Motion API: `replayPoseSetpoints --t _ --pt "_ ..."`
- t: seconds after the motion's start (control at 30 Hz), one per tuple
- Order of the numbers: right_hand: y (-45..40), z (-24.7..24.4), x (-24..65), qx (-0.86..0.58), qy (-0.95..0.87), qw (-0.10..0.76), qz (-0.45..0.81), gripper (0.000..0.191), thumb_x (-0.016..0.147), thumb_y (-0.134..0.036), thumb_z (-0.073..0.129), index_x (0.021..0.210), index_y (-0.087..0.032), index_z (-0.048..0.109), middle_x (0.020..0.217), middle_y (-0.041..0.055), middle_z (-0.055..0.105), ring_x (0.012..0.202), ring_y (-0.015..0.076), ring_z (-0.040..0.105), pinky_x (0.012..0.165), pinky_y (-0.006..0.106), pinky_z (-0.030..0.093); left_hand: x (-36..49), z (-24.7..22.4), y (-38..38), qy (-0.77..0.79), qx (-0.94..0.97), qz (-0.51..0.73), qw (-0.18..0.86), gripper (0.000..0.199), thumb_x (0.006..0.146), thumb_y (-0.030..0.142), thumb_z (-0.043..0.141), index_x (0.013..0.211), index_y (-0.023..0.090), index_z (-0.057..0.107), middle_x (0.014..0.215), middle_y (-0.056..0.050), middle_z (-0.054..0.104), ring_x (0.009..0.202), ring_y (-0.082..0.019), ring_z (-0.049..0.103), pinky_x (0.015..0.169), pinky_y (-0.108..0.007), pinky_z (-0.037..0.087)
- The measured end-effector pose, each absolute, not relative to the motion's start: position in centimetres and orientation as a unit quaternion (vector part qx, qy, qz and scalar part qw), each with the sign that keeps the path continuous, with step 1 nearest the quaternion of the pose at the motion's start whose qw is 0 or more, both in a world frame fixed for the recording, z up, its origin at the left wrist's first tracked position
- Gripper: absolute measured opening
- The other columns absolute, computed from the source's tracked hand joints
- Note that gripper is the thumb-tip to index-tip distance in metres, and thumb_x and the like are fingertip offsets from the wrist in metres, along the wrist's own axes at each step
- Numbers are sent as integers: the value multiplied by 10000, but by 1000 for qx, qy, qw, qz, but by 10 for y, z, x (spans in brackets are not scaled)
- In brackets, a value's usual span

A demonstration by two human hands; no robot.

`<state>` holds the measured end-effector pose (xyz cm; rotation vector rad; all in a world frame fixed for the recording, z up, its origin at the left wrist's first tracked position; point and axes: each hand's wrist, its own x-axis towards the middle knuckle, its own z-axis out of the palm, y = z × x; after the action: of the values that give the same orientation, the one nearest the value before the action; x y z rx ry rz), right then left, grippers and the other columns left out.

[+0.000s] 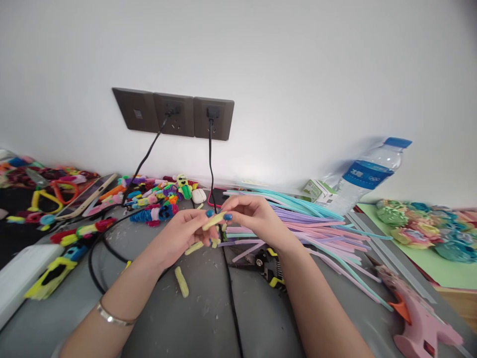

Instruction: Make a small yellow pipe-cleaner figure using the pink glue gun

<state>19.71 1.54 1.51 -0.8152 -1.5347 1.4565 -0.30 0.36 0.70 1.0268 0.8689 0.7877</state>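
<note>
Between the fingertips of both hands is a short yellow pipe cleaner piece [214, 221], held slantwise above the grey table. My left hand [182, 233] pinches its lower end, and my right hand [257, 216] pinches the upper end. Another yellow fuzzy piece [182, 282] lies on the table below the left hand, and one more [194, 248] rests just beneath the fingers. Near my right wrist lie black-and-yellow pliers [270, 268], partly hidden by the forearm. Long pastel pipe cleaners [298, 223] spread out behind and right of my right hand.
A pink glue gun [421, 318] lies at the right front. Black cables [228, 288] cross the table from the wall sockets [212, 119]. A water bottle [367, 174] leans by the wall. Colourful pipe cleaner figures [160, 191], scissors [46, 199] and a phone [87, 196] crowd the left.
</note>
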Motion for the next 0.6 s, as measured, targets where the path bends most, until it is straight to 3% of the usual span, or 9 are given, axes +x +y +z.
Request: replayPoseSetpoints --t 0.1,0.2,0.4,0.6 --pt "18 14 199 -356 -596 462 552 166 810 -337 727 827 -173 708 798 31 673 717 138 615 635 260 496 -3 3 5 410 480 415 656 426 869 546 575 963 156 716 915 -98 716 743 -172 657 616 -257 493" --pt "20 13 201 -376 -593 484 523 191 802 -363 731 820 -175 705 785 29 671 652 121 567 559 246 447 -4 -1 5 429 539 459 561 383 867 499 599 1063 184 695 1051 -99 700 850 -196 668 659 -266 517" --pt "19 15 199 -364 -615 472 516 186 794 -359 733 825 -179 696 793 26 661 686 127 575 588 248 458 -4 -2 7 413 633 484 441 210 806 267 675 1008 211 695 944 -42 683 888 -173 646 732 -252 540" --pt "21 10 198 -435 -633 454 452 166 837 -334 648 906 -186 680 893 50 687 748 150 616 611 257 485 -12 0 15 451 609 507 411 188 784 343 693 876 180 678 860 -43 677 769 -164 633 668 -246 521"
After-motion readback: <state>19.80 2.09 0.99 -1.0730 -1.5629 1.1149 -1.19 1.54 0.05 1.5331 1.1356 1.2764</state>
